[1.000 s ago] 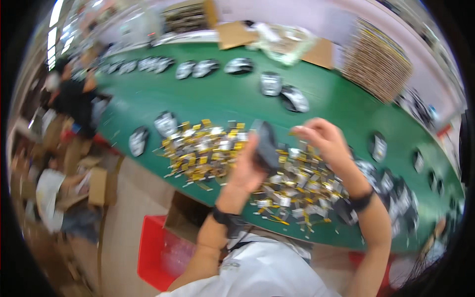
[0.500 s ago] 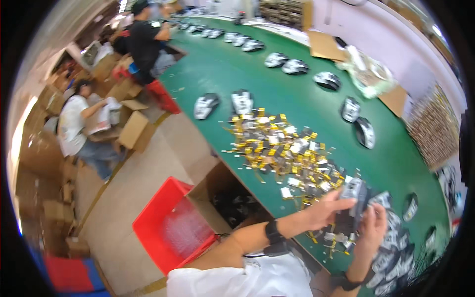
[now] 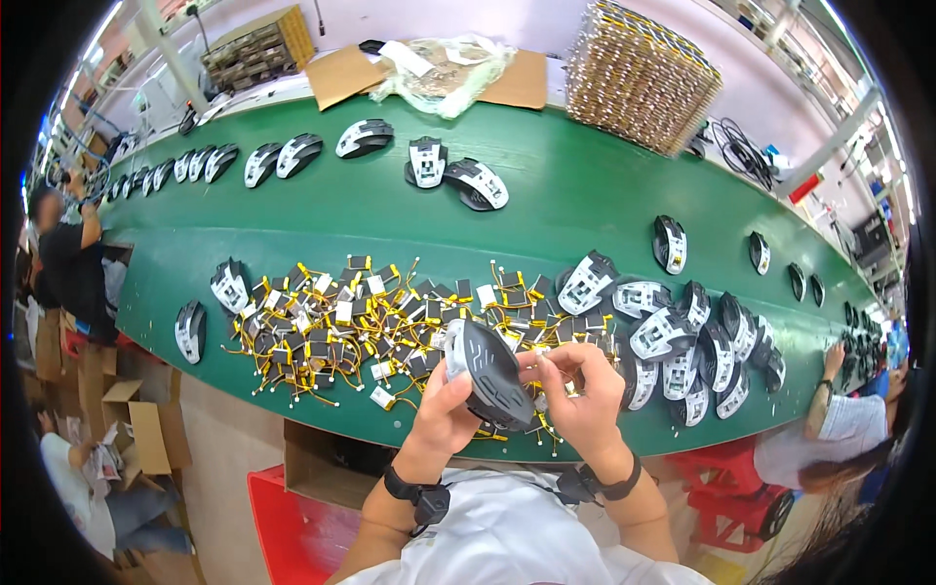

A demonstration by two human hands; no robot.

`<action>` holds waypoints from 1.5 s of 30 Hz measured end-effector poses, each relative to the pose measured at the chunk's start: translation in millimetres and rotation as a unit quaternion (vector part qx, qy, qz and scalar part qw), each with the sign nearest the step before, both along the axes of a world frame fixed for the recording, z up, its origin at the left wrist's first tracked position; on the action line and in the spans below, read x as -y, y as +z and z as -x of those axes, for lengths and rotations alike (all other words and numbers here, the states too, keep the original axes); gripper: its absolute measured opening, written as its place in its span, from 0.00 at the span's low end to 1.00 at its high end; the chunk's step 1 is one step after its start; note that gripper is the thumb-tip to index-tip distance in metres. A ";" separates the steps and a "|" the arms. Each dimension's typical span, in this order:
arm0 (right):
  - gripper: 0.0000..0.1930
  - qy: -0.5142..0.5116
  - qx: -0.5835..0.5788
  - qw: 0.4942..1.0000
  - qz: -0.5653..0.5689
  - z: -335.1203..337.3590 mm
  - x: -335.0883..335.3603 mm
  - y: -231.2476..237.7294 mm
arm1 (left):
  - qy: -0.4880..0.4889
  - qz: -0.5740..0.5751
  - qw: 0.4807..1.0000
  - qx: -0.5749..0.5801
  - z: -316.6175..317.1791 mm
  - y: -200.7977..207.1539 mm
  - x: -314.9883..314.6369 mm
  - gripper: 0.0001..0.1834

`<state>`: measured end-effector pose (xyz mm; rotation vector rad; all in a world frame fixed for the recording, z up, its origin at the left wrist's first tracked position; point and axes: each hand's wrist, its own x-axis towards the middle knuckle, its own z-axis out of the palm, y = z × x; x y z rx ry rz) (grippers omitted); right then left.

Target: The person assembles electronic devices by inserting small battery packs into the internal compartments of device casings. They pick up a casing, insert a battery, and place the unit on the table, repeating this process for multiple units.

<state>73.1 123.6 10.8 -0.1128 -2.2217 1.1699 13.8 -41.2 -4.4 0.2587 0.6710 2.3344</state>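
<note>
A: What is nearest in the frame?

B: In the lower middle, the left hand [image 3: 441,421] has its fingers wrapped around a black-and-white computer mouse shell [image 3: 495,378], which is tilted. The right hand [image 3: 587,395] is just beside it; its thumb and index finger are narrow, but I cannot tell whether they pinch something.

A: And behind the hands?

B: On the green desk [image 3: 556,229], a pile of wired pouch batteries [image 3: 310,336] spreads across the middle. Right of it, more mouse shells [image 3: 663,334] lie heaped.

A: Farthest?

B: A row of shells [image 3: 261,166] at upper left, and crumpled clear plastic [image 3: 453,76] at the top.
</note>
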 end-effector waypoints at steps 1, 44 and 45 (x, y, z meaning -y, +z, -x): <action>0.09 0.011 -0.010 1.000 -0.001 -0.2 0.4 1.6 | 0.009 0.054 0.998 -0.012 -1.4 0.9 0.4 0.39; 0.03 0.194 0.176 0.948 0.178 -12.8 -33.0 38.8 | -0.186 0.144 0.971 -0.044 30.2 40.9 12.1 0.48; 0.03 0.187 0.159 0.949 0.195 -13.9 -30.9 36.5 | -0.144 0.130 0.980 -0.037 26.1 48.2 10.3 0.49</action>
